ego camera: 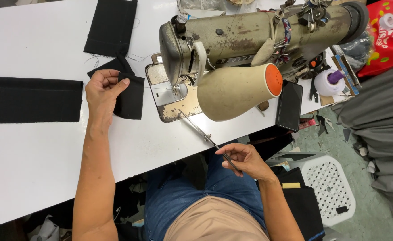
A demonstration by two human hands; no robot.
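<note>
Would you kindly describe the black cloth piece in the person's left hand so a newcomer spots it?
Start at the sewing machine on the white table. Just left of its metal plate, the left hand pinches a small black cloth piece; unlike the two larger black pieces, it is the smallest.

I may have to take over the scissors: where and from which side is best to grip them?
Probably by the handle end, where the right hand holds them now. The scissors lie slanted, blades pointing up-left toward the sewing machine and handles over the near table edge. Coming from the near, open side keeps clear of the blades and machine.
</note>
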